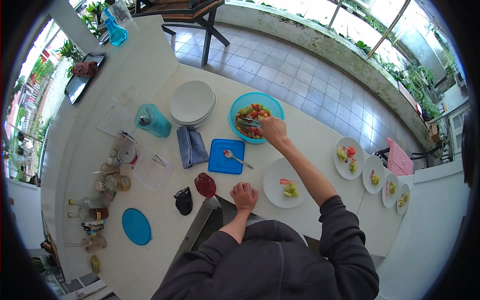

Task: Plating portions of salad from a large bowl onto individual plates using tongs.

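My right hand (273,130) grips metal tongs (249,122), whose tips are in the cut fruit (257,110) of a turquoise plastic bowl (276,106). My left hand (244,196) rests on the counter's front edge, its fingers curled, with nothing visible in it. Between my arms lies a white plate (275,195) with green fruit pieces (290,189) and a red slice. Left of that plate, a spoon (238,159) with red residue lies on a blue square lid (218,162). On the right, a white plate (339,170) holds green and red fruit, with several smaller-looking fruit plates beyond it.
A stack of white plates (191,101), a turquoise cutlery holder (159,125) and a folded grey cloth (192,146) stand or lie at the left. Nearer are a red-filled plastic bag (205,184), a black bag (183,201) and a round blue lid (136,226). Jars and bottles (90,203) line the wall.
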The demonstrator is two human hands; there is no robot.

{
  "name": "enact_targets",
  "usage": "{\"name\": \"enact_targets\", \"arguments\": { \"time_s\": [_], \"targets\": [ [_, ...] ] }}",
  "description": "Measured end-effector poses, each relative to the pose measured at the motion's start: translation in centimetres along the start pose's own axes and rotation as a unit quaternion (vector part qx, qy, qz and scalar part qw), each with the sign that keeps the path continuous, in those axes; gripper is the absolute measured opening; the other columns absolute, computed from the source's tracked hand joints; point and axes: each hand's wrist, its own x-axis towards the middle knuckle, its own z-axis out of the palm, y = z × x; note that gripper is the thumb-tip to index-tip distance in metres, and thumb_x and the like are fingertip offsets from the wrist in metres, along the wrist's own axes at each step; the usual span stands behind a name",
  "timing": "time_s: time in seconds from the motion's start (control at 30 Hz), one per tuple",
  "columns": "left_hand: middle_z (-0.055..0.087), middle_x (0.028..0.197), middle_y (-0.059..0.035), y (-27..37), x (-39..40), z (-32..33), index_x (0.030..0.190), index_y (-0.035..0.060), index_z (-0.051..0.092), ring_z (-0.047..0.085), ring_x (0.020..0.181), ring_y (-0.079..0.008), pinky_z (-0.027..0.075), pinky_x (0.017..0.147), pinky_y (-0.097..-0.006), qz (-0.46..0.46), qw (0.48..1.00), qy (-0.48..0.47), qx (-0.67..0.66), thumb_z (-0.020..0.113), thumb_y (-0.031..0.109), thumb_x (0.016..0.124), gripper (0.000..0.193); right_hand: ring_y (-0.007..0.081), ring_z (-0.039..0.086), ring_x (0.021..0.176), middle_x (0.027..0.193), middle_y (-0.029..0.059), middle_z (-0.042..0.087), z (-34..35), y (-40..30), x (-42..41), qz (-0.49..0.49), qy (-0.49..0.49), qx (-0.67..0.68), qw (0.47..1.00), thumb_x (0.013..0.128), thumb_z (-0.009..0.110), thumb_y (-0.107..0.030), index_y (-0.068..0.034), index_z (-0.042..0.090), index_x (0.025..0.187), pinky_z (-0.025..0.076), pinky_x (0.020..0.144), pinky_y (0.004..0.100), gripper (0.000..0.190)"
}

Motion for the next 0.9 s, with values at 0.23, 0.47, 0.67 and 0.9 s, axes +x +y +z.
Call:
{"name": "enact_targets", "arguments": {
  "time_s": [0.23, 0.47, 0.67, 0.9],
  "targets": [
    [0.047, 0.094, -0.0066, -0.1, 0.1, 0.1, 0.086, 0.0113, 0.051, 0.044, 0.092, -0.0249, 0.032, 0.08, -0.0413, -0.005, 1.0, -0.009, 0.006, 0.056, 0.029, 0.074, 0.022, 0.0266, 0.064, 0.069, 0.075, 0.009, 0.067, -3.3, 2.5, -1.9, 0.099, -0.021, 0.116, 0.988, 0.075, 0.067, -0.032, -0.02, 0.071, 0.094, 0.05, 0.064, 0.038, 0.023],
    [0.046, 0.094, -0.0068, -0.1, -0.3, 0.0, 0.085, 0.0108, 0.051, 0.044, 0.093, -0.0247, 0.032, 0.081, -0.0411, -0.005, 1.0, -0.005, 0.005, 0.057, 0.028, 0.074, 0.022, 0.026, 0.064, 0.071, 0.077, 0.0098, 0.067, -3.9, 5.8, -3.6, 0.168, -0.038, 0.179, 0.969, 0.075, 0.066, -0.034, -0.021, 0.07, 0.099, 0.05, 0.065, 0.037, 0.028],
    [0.047, 0.094, -0.0066, 0.2, -0.2, 0.0, 0.085, 0.0111, 0.051, 0.044, 0.092, -0.0249, 0.032, 0.079, -0.0407, 0.006, 1.0, 0.0, 0.0, 0.057, 0.028, 0.073, 0.022, 0.0267, 0.064, 0.073, 0.077, 0.0097, 0.067, -4.7, 6.5, -5.8, 0.126, 0.015, 0.129, 0.984, 0.076, 0.066, -0.035, -0.018, 0.07, 0.1, 0.05, 0.066, 0.0371, 0.029],
    [0.046, 0.092, -0.0062, 0.0, 0.3, -0.1, 0.083, 0.0114, 0.049, 0.044, 0.09, -0.025, 0.032, 0.076, -0.0401, 0.012, 0.999, 0.018, 0.029, 0.057, 0.028, 0.073, 0.021, 0.0249, 0.064, 0.066, 0.079, 0.0118, 0.068, -8.9, 6.9, -11.6, 0.128, 0.055, 0.251, 0.958, 0.077, 0.066, -0.033, -0.013, 0.068, 0.103, 0.049, 0.063, 0.0336, 0.032]
  ]
}}
